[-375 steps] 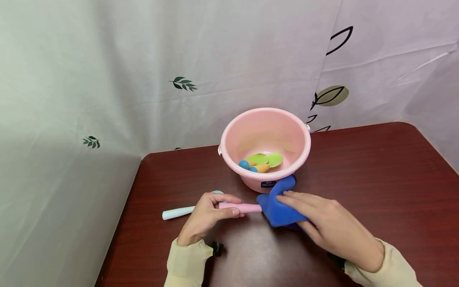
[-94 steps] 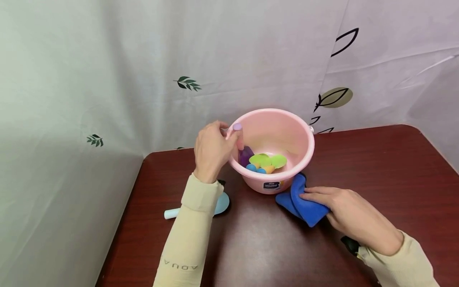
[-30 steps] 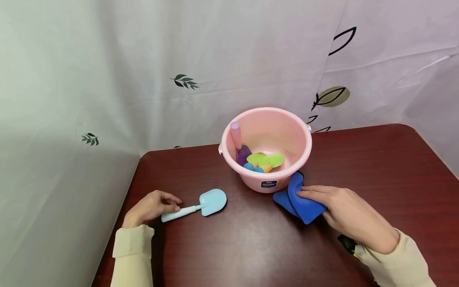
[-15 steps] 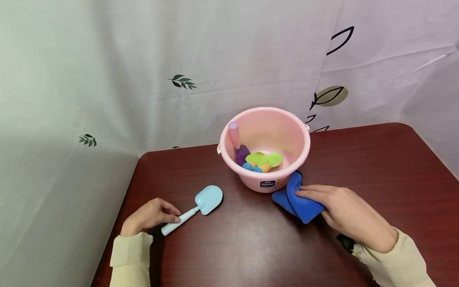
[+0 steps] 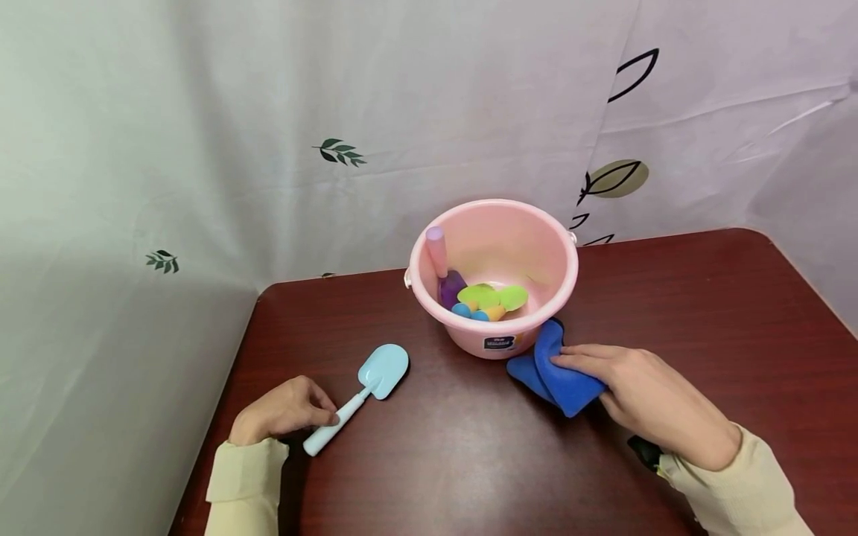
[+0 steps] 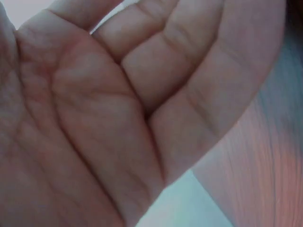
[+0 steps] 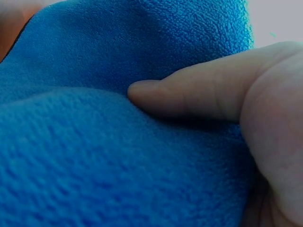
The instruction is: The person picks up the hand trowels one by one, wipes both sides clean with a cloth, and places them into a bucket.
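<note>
At the left of the table, my left hand (image 5: 288, 408) has its thumb and fingers at the handle of a light blue toy shovel (image 5: 384, 370), pinching it. The shovel's blade points away toward the bucket. In the left wrist view the palm fills most of the picture and hides the shovel. My right hand (image 5: 653, 394) grips a folded blue cloth (image 5: 566, 381) in front of the bucket. Seen from the right wrist, the thumb (image 7: 189, 94) presses into the cloth's fuzzy fabric.
A pink bucket (image 5: 564, 292) stands toward the back of the table (image 5: 429, 461). Inside it lie lime-green toy shovels (image 5: 513, 298) with orange and blue handles, and a purple shovel with a pink handle (image 5: 437, 254) leans on the wall. A pale curtain (image 5: 415, 89) hangs behind.
Earlier my left hand held the pink-handled shovel at the cloth, then put it in the bucket. It has since moved to the light blue shovel, whose handle end has swung toward me.
</note>
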{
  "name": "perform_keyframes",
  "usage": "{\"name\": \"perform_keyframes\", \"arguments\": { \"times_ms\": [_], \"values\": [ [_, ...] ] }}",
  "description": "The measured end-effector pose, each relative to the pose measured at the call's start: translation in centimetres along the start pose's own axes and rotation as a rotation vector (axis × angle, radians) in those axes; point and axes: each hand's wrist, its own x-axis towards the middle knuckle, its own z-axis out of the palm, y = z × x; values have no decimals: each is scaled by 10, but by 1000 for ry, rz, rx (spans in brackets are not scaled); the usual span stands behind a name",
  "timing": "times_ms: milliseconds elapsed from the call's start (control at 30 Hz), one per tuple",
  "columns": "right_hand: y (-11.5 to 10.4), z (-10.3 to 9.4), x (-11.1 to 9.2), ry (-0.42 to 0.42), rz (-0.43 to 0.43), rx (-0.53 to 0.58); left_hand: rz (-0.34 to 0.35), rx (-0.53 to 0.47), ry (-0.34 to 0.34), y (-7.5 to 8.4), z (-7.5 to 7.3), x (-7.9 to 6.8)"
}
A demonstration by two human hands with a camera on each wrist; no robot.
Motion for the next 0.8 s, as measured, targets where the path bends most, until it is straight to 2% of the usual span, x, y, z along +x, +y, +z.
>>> {"name": "perform_keyframes", "arguments": {
  "times_ms": [233, 567, 700, 800],
  "values": [
    [0, 0, 0, -13, 15, -12, 71, -75, -58, 1, 0, 1],
    [0, -1, 1, -5, -2, 6, 85, -203, -82, 2, 5, 1],
    [0, -1, 1, -10, 4, 3, 129, -245, -104, 3, 6, 1],
    [1, -1, 1, -9, 4, 4, 169, -314, -142, 5, 8, 2]
  ]
}}
